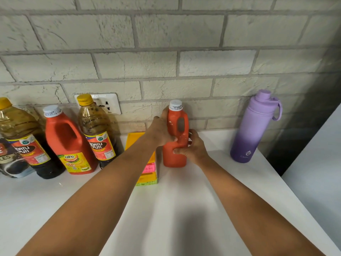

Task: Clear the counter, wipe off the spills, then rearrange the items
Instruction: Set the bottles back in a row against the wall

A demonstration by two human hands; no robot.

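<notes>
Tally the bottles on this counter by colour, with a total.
Red jugs: 2, one labelled, one held by the left hand and right hand
Dark yellow-capped bottles: 2
Purple flask: 1
Total: 5

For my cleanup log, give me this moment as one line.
phase: rearranging | left hand: holds red bottle | right hand: holds same bottle | bottle: upright on counter | right of it: purple flask
</notes>
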